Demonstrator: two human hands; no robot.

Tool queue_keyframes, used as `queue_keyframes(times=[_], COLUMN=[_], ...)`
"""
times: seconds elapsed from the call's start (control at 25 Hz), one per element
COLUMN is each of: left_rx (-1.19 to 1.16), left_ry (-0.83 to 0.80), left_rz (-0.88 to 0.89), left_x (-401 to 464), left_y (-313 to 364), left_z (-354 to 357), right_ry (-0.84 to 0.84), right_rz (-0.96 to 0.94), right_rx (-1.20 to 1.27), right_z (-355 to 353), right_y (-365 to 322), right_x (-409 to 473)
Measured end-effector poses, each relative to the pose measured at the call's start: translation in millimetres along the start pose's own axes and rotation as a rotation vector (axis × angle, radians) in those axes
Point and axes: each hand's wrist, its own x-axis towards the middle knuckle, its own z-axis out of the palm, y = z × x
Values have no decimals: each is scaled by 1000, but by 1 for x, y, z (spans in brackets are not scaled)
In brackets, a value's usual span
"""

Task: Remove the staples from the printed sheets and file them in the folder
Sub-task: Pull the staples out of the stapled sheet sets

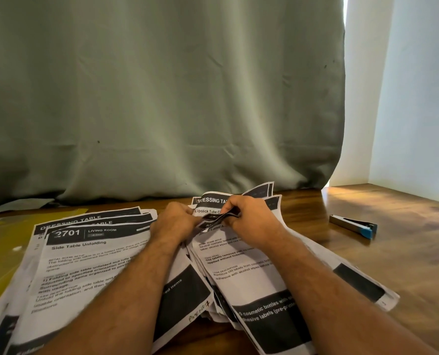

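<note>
Stapled set: printed sheets point(241, 254) lie on the wooden table point(392, 242), right of centre, fanned and overlapping; the top corner is lifted and folded back between both hands.
Handling, sheets: judged light, thin, limp; they crease and tear easily at a corner. Black toner areas probably a bit slick.
Where to hold: judged best close beside the staple, one hand on each side of it, so the pull does not rip the paper. The staple itself is too small to make out.
Left hand point(177, 221): fingers curled, pinching the folded corner from the left.
Right hand point(249, 216): fingers curled over the same corner from the right, thumb and fingertips pinching the dark paper strip; knuckles touch or nearly touch the left hand.
Corner vs. fingers: between the two pinches, raised off the pile, not flat.
Loose pile: more sheets point(85, 252) lie to the left, apart from the held set, headed "Side Table Unfolding".
Folder: yellow folder point(5, 242) lies under and left of that pile, partly covered.
Tool: blue-tipped staple remover point(354, 225) lies on the table to the right, well apart from both hands, untouched.
Risk: judged tearing at the corner if pulled by hand.
</note>
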Motion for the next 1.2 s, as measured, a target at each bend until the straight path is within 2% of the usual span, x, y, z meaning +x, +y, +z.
queue_keyframes(times=[0.04, 0.2, 0.28, 0.48, 0.6, 0.72, 0.8, 0.92, 1.0, 1.2], left_rx=[-72, -599, -682, -668, -652, -747, -759, -782, -772, -705], left_ry=[-2, 106, 120, 109, 258, 377, 380, 412, 456, 523], left_rz=[7, -43, -76, -65, 169, 439, 529, 577, 634, 717], left_x=[0, 4, 8, 6, 0, -12, -20, -29, -32, -38], left_y=[-1, 2, 3, 3, 13, 31, 39, 49, 61, 97], left_z=[-1, -8, -11, -9, -19, -35, -39, -45, -56, -97], right_ry=[3, 5, 11, 17, 57, 53, 48, 77, 133, 413], right_rz=[-11, -14, -11, -13, 1, 51, 68, 63, 30, -220], right_rx=[2, 29, 11, 1, -27, -54, -33, 139, 209, 105], right_z=[-1, -6, -7, -7, -7, -7, -8, -11, -15, -35], right_y=[0, -2, -2, -3, -3, 0, -2, -9, -13, -34], right_x=[0, -2, -2, -3, -1, -1, -4, -7, -6, 5])
